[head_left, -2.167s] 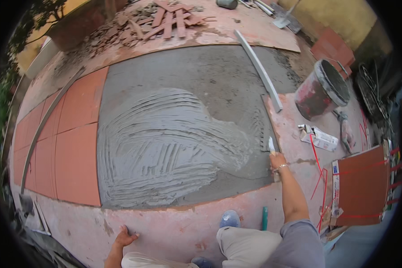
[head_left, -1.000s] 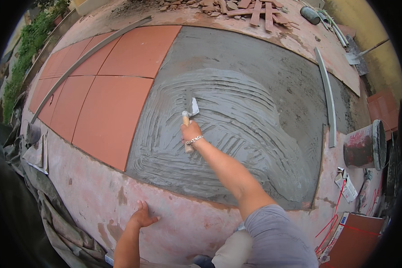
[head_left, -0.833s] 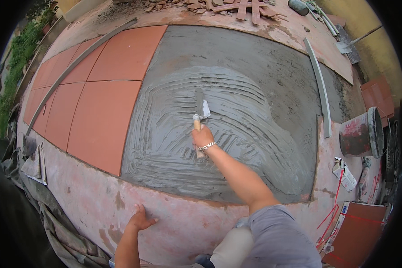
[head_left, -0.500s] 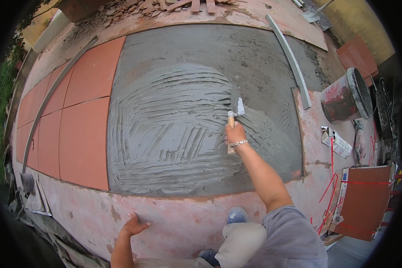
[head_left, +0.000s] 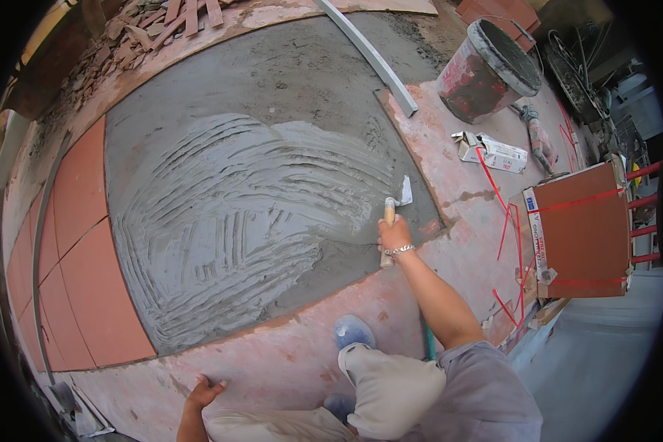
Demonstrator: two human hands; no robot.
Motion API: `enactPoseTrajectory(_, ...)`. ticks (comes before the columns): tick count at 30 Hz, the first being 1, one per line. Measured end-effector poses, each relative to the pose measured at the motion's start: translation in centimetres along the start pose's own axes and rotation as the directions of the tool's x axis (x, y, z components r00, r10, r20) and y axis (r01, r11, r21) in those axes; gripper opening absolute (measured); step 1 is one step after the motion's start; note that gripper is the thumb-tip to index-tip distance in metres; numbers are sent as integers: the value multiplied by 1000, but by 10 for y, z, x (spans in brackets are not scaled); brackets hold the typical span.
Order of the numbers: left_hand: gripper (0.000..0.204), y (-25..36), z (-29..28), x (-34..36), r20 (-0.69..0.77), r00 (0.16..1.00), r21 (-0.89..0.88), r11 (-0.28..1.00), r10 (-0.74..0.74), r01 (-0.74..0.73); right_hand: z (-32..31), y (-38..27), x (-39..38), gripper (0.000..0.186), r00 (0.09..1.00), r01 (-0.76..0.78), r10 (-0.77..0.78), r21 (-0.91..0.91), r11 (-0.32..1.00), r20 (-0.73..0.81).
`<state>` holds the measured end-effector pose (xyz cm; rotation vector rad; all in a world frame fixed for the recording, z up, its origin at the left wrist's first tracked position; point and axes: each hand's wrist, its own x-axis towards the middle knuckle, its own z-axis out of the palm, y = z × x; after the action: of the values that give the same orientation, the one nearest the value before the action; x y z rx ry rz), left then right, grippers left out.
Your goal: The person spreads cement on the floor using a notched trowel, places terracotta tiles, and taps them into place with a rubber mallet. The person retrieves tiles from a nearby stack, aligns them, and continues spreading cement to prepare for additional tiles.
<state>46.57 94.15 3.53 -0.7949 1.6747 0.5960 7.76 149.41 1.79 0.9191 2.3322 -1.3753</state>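
Note:
My right hand (head_left: 395,233) is wrapped round the wooden handle of a trowel (head_left: 406,191). The metal blade points away from me at the right part of the wet grey mortar (head_left: 221,228), which is combed into curved ridges; how much of the blade touches it I cannot tell. Low in the view, my left hand (head_left: 205,390) holds nothing, its thumb and fingers apart over the pinkish floor (head_left: 287,339). Laid terracotta tiles (head_left: 96,291) border the mortar on the left.
A long metal bar (head_left: 368,53) lies across the mortar's far right edge. A mortar-smeared bucket (head_left: 486,74), a small carton (head_left: 493,152) and a strapped stack of tiles (head_left: 582,232) stand at right. Broken tile pieces (head_left: 136,37) lie far left. A curved-looking strip (head_left: 43,221) crosses the tiles.
The view has turned and shifted to the right. My right hand has carried the trowel toward the mortar's near right corner, and the ridged patch now reaches farther right.

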Motion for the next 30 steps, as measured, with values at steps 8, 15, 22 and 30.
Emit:
enactPoseTrajectory(8, 122, -4, 1, 3, 27, 1000, 24, 1000, 9, -10, -96, 56, 47, 44, 927, 208, -369, -727, 654, -66)
enactPoseTrajectory(15, 120, -1, 3, -3, -12, 999, -17, 999, 51, -51, -97, 84, 17, 36, 881, 424, -430, -730, 536, 196)
enactPoseTrajectory(22, 120, 3, 4, -6, -49, 998, -9, 1000, 29, -29, -90, 91, -34, 42, 710, 699, -409, -644, 310, 573)
enactPoseTrajectory(30, 122, 1, 7, -2, -65, 997, -1, 999, 43, -43, -48, 31, 7, 35, 631, 750, -558, -607, 261, 539)
